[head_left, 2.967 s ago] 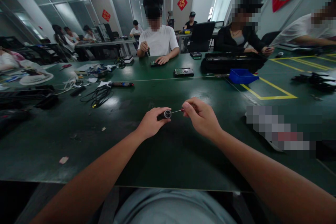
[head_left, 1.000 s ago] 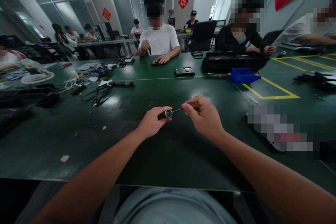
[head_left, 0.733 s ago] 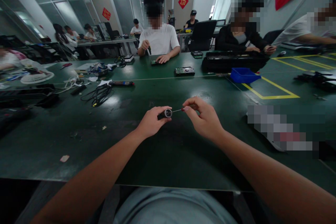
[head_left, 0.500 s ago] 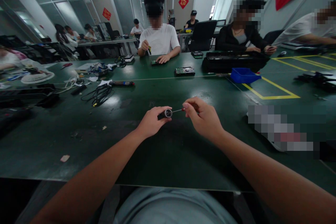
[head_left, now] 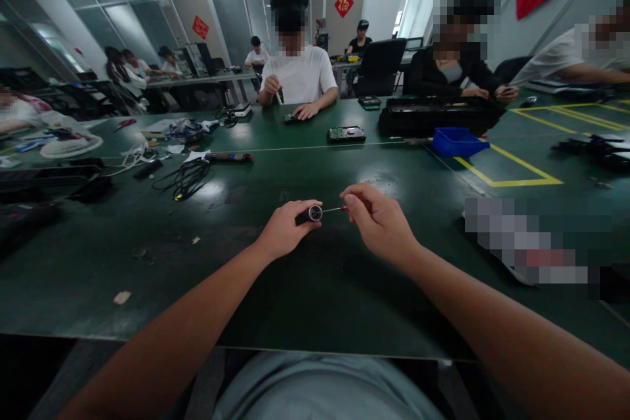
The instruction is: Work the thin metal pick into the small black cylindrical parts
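Observation:
A small dark cylinder with a silver-rimmed round end [head_left: 315,213] is gripped between the thumb and fingers of my left hand [head_left: 285,228], its round end turned toward me and to the right. My right hand [head_left: 378,215] pinches the red handle of a thin screwdriver [head_left: 343,208]. The metal shaft runs leftward, and its tip meets the cylinder's round end; whether it sits inside is too small to tell. Both hands are raised over the green table [head_left: 305,295].
Ahead lie a hard drive [head_left: 346,134], a blue bin [head_left: 459,142] and a long black casing [head_left: 438,117]. On the left are a coiled black cable [head_left: 189,177] and a white fan part [head_left: 71,144]. Across the table a co-worker [head_left: 300,72] handles a circuit board.
My right hand has shifted its fingers slightly on the screwdriver, and more of the red handle shows. The cylinder and my left hand stay almost still.

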The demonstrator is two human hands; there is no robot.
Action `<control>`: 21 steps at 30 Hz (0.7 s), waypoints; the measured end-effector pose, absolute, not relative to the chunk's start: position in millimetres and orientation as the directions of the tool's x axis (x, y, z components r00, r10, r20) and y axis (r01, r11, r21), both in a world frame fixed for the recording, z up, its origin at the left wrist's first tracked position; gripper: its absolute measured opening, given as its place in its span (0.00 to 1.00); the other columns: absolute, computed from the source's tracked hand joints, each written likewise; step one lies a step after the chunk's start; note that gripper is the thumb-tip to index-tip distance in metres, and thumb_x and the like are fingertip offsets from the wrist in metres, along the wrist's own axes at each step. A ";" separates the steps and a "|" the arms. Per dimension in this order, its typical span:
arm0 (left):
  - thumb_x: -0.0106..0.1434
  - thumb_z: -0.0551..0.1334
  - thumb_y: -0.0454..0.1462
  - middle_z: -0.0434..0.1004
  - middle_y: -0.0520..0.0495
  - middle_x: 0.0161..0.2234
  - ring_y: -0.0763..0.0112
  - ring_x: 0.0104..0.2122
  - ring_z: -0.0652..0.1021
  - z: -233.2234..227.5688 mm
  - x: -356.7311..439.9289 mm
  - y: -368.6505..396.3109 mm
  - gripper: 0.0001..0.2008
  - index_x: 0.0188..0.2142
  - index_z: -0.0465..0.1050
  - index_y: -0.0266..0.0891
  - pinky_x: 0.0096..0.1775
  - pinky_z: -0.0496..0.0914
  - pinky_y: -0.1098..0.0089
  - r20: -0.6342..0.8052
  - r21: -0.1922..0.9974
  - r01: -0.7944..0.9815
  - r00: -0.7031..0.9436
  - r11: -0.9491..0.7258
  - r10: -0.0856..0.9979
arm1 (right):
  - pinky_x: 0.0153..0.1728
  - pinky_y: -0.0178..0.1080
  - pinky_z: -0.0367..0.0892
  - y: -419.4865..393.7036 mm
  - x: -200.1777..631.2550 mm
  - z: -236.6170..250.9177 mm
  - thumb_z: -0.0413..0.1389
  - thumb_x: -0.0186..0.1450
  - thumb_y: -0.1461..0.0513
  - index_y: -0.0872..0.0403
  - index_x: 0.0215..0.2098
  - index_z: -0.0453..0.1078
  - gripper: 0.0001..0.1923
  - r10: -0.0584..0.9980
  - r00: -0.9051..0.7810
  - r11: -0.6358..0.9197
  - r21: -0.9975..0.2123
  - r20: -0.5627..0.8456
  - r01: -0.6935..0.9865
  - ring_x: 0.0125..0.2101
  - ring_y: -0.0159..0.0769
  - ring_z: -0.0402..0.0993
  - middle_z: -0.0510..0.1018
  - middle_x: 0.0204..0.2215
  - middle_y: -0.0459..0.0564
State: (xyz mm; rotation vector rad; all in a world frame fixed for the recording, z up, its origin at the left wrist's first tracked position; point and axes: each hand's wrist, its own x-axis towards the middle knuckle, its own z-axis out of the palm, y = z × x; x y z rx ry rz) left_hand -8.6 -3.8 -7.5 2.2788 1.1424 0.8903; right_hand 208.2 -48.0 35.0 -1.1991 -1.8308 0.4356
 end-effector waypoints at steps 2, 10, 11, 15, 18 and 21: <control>0.62 0.68 0.38 0.78 0.49 0.49 0.61 0.49 0.76 -7.3 -8.5 -3.8 0.20 0.53 0.73 0.48 0.54 0.68 0.58 0.347 0.629 0.539 0.450 -0.560 0.823 | 0.27 0.37 0.61 -48.0 208.3 34.5 0.50 0.70 0.61 0.53 0.44 0.69 0.08 0.867 -0.151 0.471 -0.682 0.475 0.559 0.24 0.33 0.70 0.74 0.25 0.44; 0.62 0.68 0.38 0.78 0.48 0.50 0.61 0.50 0.76 -8.3 -8.7 -4.1 0.20 0.54 0.73 0.48 0.54 0.68 0.57 0.340 0.633 0.538 0.453 -0.557 0.824 | 0.29 0.37 0.63 -50.0 208.2 34.4 0.47 0.72 0.56 0.53 0.44 0.69 0.12 0.873 -0.118 0.463 -0.729 0.472 0.504 0.27 0.34 0.72 0.74 0.27 0.46; 0.62 0.68 0.38 0.78 0.48 0.50 0.61 0.50 0.76 -8.3 -8.7 -4.2 0.20 0.54 0.73 0.48 0.54 0.68 0.57 0.341 0.631 0.538 0.455 -0.559 0.822 | 0.28 0.38 0.62 -49.9 207.9 34.5 0.46 0.73 0.54 0.53 0.43 0.69 0.13 0.883 -0.099 0.442 -0.741 0.459 0.506 0.26 0.34 0.71 0.74 0.26 0.45; 0.62 0.67 0.38 0.77 0.48 0.50 0.61 0.50 0.76 -7.9 -9.0 -4.1 0.20 0.54 0.73 0.48 0.55 0.68 0.56 0.345 0.631 0.535 0.456 -0.562 0.821 | 0.27 0.38 0.62 -48.9 207.1 34.4 0.48 0.72 0.54 0.52 0.46 0.67 0.12 0.905 -0.072 0.394 -0.761 0.420 0.515 0.25 0.34 0.71 0.74 0.25 0.45; 0.63 0.67 0.38 0.77 0.48 0.52 0.60 0.52 0.75 -7.2 -9.2 -4.3 0.20 0.55 0.72 0.48 0.56 0.67 0.56 0.347 0.639 0.537 0.438 -0.551 0.829 | 0.29 0.39 0.64 -48.4 206.7 33.4 0.51 0.70 0.56 0.52 0.47 0.65 0.10 0.899 -0.062 0.403 -0.764 0.433 0.505 0.27 0.36 0.73 0.75 0.28 0.46; 0.62 0.67 0.38 0.77 0.48 0.51 0.61 0.51 0.75 -6.9 -9.0 -4.6 0.20 0.54 0.73 0.47 0.56 0.67 0.57 0.352 0.637 0.538 0.435 -0.552 0.829 | 0.31 0.39 0.66 -47.7 206.7 32.3 0.52 0.70 0.57 0.52 0.42 0.65 0.07 0.892 -0.043 0.410 -0.765 0.450 0.497 0.30 0.36 0.74 0.76 0.31 0.48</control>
